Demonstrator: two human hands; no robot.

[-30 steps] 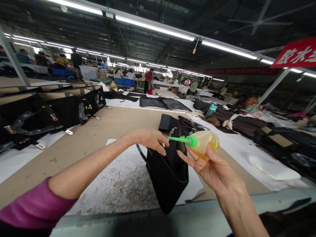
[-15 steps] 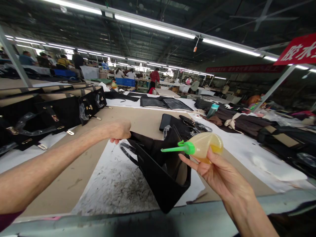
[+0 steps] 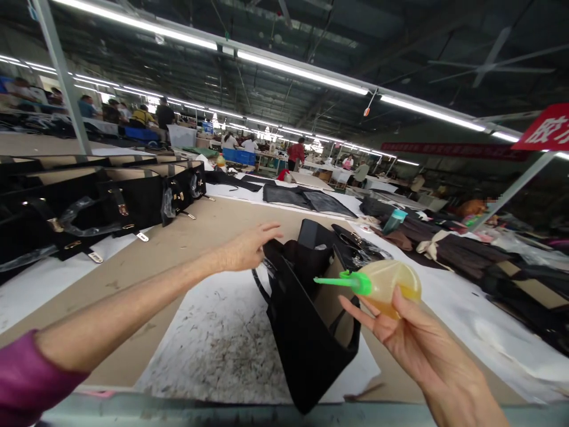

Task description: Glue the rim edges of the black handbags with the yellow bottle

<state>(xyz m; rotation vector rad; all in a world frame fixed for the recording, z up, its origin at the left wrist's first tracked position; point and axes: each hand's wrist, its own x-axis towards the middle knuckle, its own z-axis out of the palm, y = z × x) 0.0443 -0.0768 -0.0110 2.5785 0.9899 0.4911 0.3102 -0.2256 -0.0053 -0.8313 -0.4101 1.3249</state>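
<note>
A black bag with a beige lining lies tilted near the table's front edge, its opening facing up and to the right. My left hand is at the bag's upper left corner, index finger stretched out; its lower fingers are partly hidden, and whether they touch the bag is unclear. In my right hand is a clear squeeze bottle of yellow liquid. Its green nozzle points left, over the bag's opening. A plastic-wrapped handle hangs at the bag's left side.
Several black bags with gold clasps stand at the left. Stained white paper lies under the bag. Behind it are black pieces and a teal-capped bottle. Dark cloth lies at the right. People work farther back.
The view has shifted left. My left hand's fingers have loosened and its index finger has stretched out. The bag's opening shows more of its lining.
</note>
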